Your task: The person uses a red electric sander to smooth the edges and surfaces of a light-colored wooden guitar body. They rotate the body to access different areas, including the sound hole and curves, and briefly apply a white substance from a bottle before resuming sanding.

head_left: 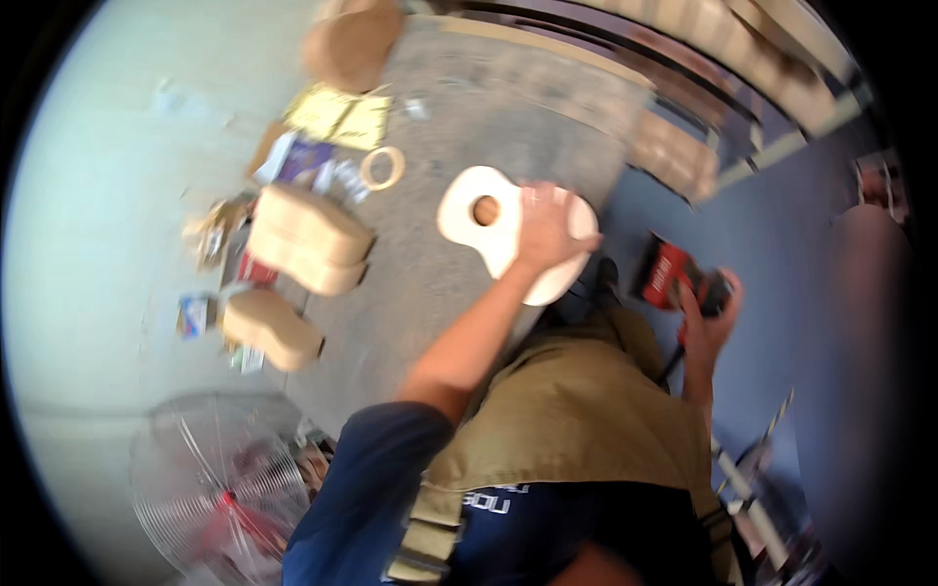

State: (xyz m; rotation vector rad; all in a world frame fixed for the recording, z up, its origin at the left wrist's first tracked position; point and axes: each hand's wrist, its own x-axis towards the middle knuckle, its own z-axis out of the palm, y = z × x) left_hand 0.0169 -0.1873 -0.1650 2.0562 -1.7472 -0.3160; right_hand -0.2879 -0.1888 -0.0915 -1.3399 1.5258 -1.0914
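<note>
A pale wooden ukulele or small guitar body [469, 190] with a round sound hole lies at the table's right edge. My left hand [547, 227] rests on its wider end, fingers spread flat over the wood and thumb out toward the edge. Away from the table, to the right, my right hand [711, 311] is closed round the dark grip of a red and black power sander [666, 275]. A dark cord seems to trail below it. Motion blurs the sander, and its working face is hidden.
On the grey table [430, 146], stacked guitar-shaped bodies [308, 239] and another body [269, 327] line the left side. A tape roll [382, 168], yellow sheets [337, 115] and a brown body [354, 44] lie farther back. A fan [220, 488] stands lower left; a rack [743, 59] is at far right.
</note>
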